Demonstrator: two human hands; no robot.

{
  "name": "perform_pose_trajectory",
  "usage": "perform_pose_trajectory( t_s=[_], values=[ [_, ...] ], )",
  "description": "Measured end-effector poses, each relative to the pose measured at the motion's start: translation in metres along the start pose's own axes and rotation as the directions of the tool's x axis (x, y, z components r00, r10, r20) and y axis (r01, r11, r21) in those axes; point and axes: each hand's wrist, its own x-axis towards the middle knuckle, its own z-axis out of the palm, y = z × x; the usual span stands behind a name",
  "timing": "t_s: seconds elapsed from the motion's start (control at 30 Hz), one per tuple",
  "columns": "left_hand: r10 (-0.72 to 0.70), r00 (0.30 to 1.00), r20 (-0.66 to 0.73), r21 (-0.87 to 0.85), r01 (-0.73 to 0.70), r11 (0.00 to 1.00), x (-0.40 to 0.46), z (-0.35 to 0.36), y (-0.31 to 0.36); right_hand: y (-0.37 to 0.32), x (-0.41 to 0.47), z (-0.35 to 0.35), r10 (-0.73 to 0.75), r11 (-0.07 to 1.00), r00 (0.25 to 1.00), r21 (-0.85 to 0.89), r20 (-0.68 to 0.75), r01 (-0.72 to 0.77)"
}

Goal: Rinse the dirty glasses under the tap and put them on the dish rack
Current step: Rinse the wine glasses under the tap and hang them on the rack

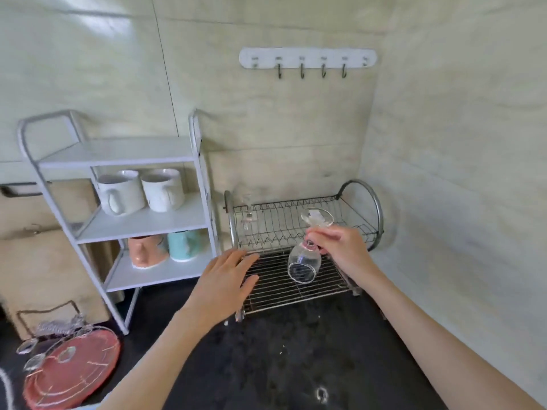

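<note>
A metal two-tier dish rack [296,294] stands in the corner on the dark counter. My right hand [343,250] pinches the stem of a clear wine glass [305,261], held upside down and tilted, its bowl just above the rack's lower tier. Another clear glass [248,216] hangs upside down at the left end of the upper tier. My left hand [225,279] is spread flat with straight fingers over the lower tier's left front edge and holds nothing.
A white shelf unit [133,214] with several mugs stands left of the rack. A red round tray [74,368] with glassware lies at the lower left. A hook strip [307,58] hangs on the tiled wall. The dark counter [310,350] is wet.
</note>
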Motion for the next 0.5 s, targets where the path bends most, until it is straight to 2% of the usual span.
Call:
perform_pose_trajectory(
  t_s=[0.27, 0.5],
  values=[
    [-0.263, 0.964, -0.034, 0.22, 0.264, 0.939, 0.079, 0.015, -0.022, 0.026, 0.143, 0.015, -0.038, 0.999, 0.995, -0.022, 0.092, 0.04],
    [-0.351, 0.93, -0.113, 0.331, 0.368, 0.869, 0.099, 0.036, -0.029, 0.071, 0.207, 0.051, 0.026, 0.997, 0.973, -0.081, 0.231, -0.007]
  ],
)
